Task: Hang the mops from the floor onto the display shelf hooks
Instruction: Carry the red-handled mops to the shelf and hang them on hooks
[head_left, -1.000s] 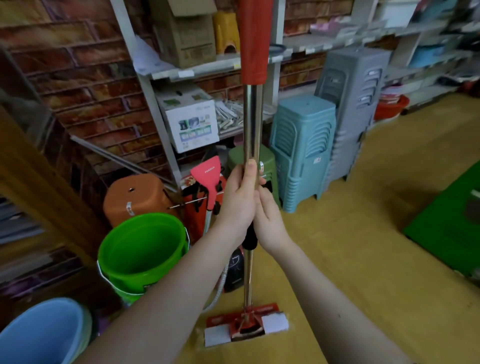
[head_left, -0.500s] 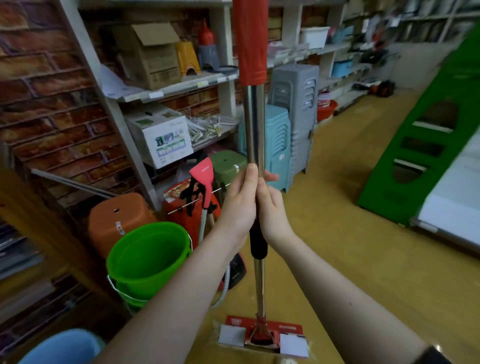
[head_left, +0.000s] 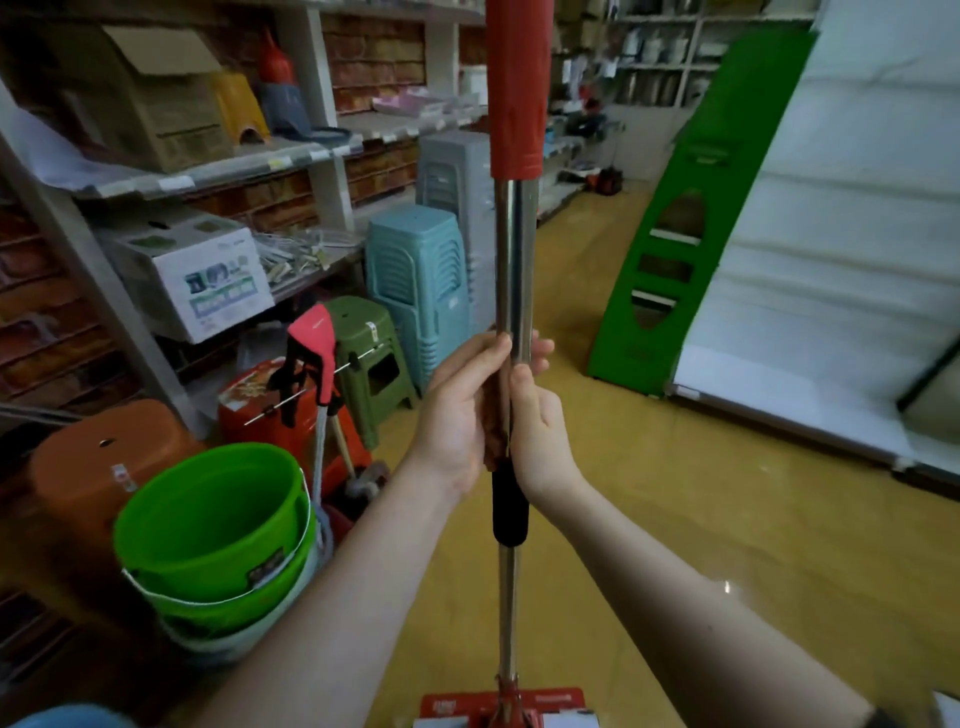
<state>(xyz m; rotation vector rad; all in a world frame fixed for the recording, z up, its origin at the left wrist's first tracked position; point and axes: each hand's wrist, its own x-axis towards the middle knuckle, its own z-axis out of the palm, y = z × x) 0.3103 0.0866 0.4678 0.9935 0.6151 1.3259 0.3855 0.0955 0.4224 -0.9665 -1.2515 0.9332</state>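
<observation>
Head view: both hands, left grip (head_left: 460, 410) and right grip (head_left: 540, 421), clamp the upright mop (head_left: 514, 270); hanging appears undone, no hooks visible.

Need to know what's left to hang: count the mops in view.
2. One mop upright, gripped by the left hand and right hand; another mop leans by the green bucket. More may be hidden.

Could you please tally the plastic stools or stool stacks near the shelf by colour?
Orange stool: 1
Green stool: 1
Blue stool stack: 1
Grey stool stack: 1
Total: 4
</observation>
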